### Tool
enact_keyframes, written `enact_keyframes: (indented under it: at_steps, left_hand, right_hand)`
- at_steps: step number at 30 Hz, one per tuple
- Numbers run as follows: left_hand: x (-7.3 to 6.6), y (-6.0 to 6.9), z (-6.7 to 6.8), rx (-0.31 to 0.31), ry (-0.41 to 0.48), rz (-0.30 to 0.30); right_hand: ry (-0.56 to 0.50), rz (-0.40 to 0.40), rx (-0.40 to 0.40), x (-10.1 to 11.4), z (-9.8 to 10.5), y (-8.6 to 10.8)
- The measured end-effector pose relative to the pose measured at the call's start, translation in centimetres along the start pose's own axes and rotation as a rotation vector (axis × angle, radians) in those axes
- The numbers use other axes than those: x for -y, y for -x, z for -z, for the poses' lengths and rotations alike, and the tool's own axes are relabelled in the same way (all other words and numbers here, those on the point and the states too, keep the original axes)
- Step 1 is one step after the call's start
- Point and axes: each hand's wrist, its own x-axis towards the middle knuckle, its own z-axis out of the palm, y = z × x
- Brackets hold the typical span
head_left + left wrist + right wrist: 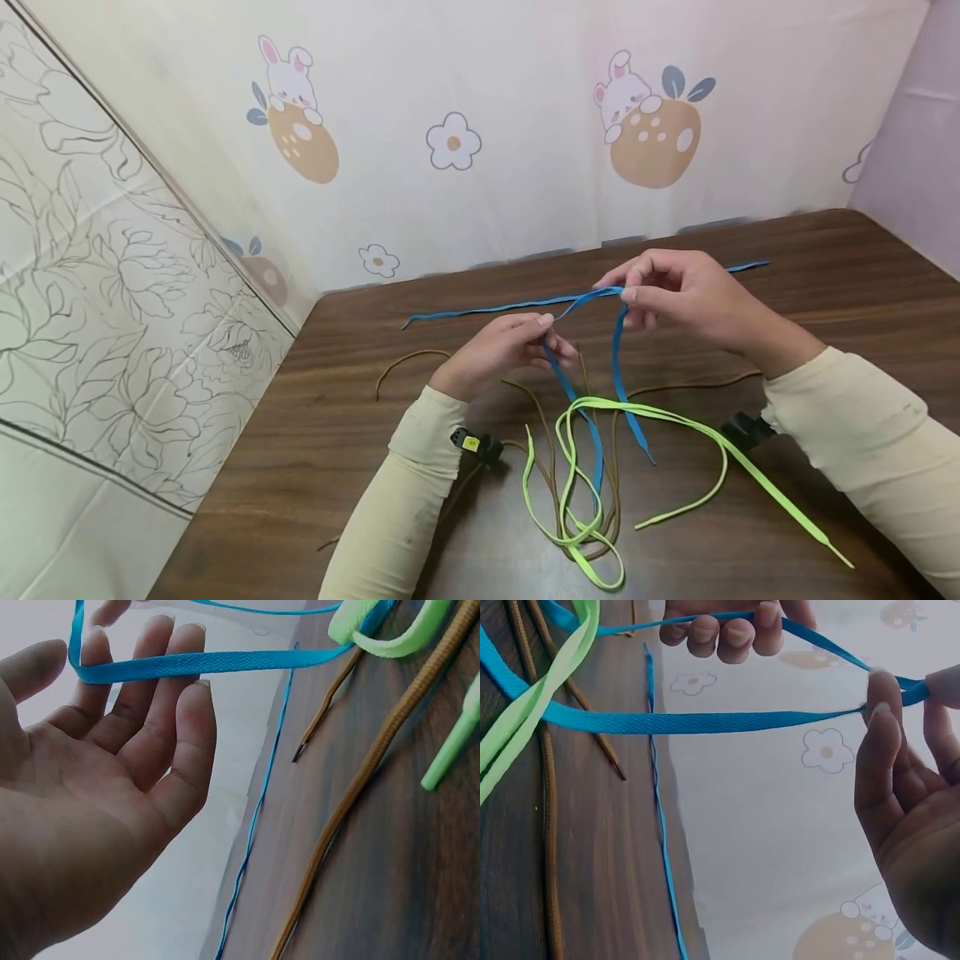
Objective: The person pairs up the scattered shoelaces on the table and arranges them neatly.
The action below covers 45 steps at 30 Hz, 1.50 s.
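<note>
A flat blue shoelace (617, 358) is stretched between both hands above the table, its two ends hanging down. My right hand (686, 292) pinches it between thumb and index finger, where its strands cross (913, 693). Lower and to the left, my left hand (513, 346) holds the same lace at the thumb and index finger; in the left wrist view the lace bends at the index finger and runs across the other fingers (187, 735). The hanging ends pass by a looped yellow-green shoelace (675, 417) and a round brown shoelace (555, 450).
Another blue shoelace (487, 310) lies lengthwise along the back of the dark wooden table (300, 433). Behind the table hangs a pale curtain (525, 100) with rabbits and flowers; a flower-patterned panel (112, 267) stands at left.
</note>
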Motion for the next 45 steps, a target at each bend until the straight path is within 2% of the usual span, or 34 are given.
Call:
enact_keyframes:
  at_steps: [10,23,30,38,41,45]
  left_hand:
    - [0.0,0.4,0.6,-0.114,0.008,0.019]
    - [0.2,0.7,1.2,-0.123,0.052,-0.003]
    - [0.3,0.8,1.4,-0.123,0.063,-0.05]
    - [0.4,0.9,2.0,-0.142,0.135,-0.176]
    - [0.4,1.0,2.0,-0.156,0.16,-0.208]
    - [0.4,1.1,2.1,-0.193,0.185,-0.213]
  right_hand:
    - [0.036,-0.015,-0.102,-0.8,0.8,0.1]
    - [-0.025,-0.11,-0.249,-1.4,1.2,-0.2]
    - [-0.093,-0.108,-0.262,-1.8,1.5,-0.3]
    - [-0.311,-0.062,-0.22,-2.2,1.9,-0.4]
    - [-0.301,-0.062,-0.216,-2.4,2.0,-0.4]
    - [-0.219,-0.07,-0.214,-2.5,2.2,-0.3]
